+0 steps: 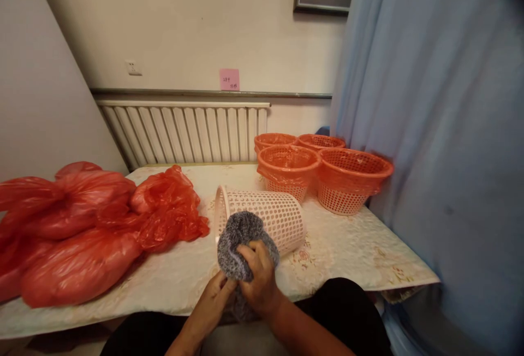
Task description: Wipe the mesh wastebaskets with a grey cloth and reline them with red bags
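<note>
A grey, fuzzy cloth (245, 230) is bunched up in front of me at the table's near edge, part of it hanging below my hands. My right hand (262, 277) grips it from above, fingers curled into its folds. Lower and to the left, my left hand (216, 298) pinches the cloth's underside. Just behind the cloth, a pale pink plastic basket (282, 217) with a perforated wall lies on its side, its mouth facing left. The cloth hides part of the basket's near side.
Several upright baskets lined with red bags (289, 165) stand at the back right. Filled red plastic bags (82, 263) are heaped on the left of the patterned tablecloth (339, 257). A blue curtain (429, 154) hangs at the right; a radiator (188, 132) is behind.
</note>
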`<action>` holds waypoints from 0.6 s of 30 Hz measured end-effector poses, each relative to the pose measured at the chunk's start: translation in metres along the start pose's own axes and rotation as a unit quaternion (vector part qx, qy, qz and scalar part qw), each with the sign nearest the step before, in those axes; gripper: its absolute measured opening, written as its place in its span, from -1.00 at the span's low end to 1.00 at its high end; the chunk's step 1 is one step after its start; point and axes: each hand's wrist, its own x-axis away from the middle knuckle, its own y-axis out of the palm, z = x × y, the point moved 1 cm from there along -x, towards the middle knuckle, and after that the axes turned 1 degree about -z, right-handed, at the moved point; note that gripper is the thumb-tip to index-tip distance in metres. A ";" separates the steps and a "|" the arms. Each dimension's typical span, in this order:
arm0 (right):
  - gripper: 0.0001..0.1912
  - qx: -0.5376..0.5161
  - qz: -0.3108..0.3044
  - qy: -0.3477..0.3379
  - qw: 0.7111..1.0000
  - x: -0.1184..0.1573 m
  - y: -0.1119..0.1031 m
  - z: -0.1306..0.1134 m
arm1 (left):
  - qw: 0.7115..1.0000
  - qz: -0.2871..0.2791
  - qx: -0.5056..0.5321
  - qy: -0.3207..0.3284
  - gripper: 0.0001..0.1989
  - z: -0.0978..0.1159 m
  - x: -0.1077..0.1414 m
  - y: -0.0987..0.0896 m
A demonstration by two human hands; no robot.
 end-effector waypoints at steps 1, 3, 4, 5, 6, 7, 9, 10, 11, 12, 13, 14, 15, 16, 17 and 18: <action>-0.49 0.025 -0.003 -0.004 1.000 -0.003 -0.002 0.009 | 1.000 0.008 0.009 0.001 -0.57 0.003 0.000 -0.001; -0.50 0.083 0.004 0.021 0.996 -0.012 -0.012 0.038 | 1.000 0.016 0.026 0.003 -0.54 0.011 0.000 -0.003; -0.50 0.112 0.017 0.053 0.992 -0.017 -0.019 0.055 | 0.999 0.018 0.033 0.004 -0.54 0.013 -0.001 -0.003; -0.51 0.137 0.039 0.094 0.985 -0.021 -0.027 0.073 | 0.999 0.019 0.039 0.004 -0.53 0.015 -0.001 -0.004; -0.53 0.158 0.068 0.139 0.975 -0.025 -0.036 0.090 | 0.999 0.018 0.043 0.003 -0.52 0.016 -0.002 -0.004; -0.55 0.178 0.103 0.185 0.961 -0.028 -0.045 0.106 | 0.999 0.016 0.047 0.001 -0.52 0.016 -0.002 -0.005; -0.58 0.201 0.173 0.264 0.927 -0.031 -0.061 0.130 | 0.998 0.012 0.056 -0.004 -0.51 0.014 -0.003 -0.005; -0.58 0.205 0.203 0.292 0.912 -0.031 -0.066 0.137 | 0.998 0.009 0.062 -0.005 -0.50 0.014 -0.004 -0.006; -0.59 0.204 0.227 0.310 0.900 -0.031 -0.068 0.140 | 0.998 0.007 0.067 -0.003 -0.50 0.014 -0.005 -0.006; -0.59 0.198 0.242 0.318 0.895 -0.031 -0.067 0.139 | 0.997 0.005 0.071 0.003 -0.51 0.014 -0.007 -0.006; -0.59 0.188 0.245 0.315 0.897 -0.031 -0.063 0.133 | 0.997 0.004 0.074 0.010 -0.51 0.016 -0.009 -0.005; -0.59 0.174 0.238 0.300 0.907 -0.030 -0.056 0.123 | 0.997 0.006 0.077 0.017 -0.52 0.018 -0.012 -0.004; -0.58 0.154 0.219 0.276 0.923 -0.028 -0.047 0.108 | 0.997 0.008 0.079 0.021 -0.53 0.020 -0.015 -0.003; -0.57 0.128 0.187 0.240 0.944 -0.026 -0.036 0.090 | 0.996 0.014 0.082 0.022 -0.54 0.022 -0.017 -0.002; -0.56 0.095 0.155 0.202 0.962 -0.022 -0.026 0.070 | 0.996 0.023 0.087 0.020 -0.55 0.024 -0.019 -0.001; -0.54 0.052 0.115 0.156 0.980 -0.017 -0.016 0.050 | 0.995 0.035 0.094 0.019 -0.56 0.025 -0.021 0.000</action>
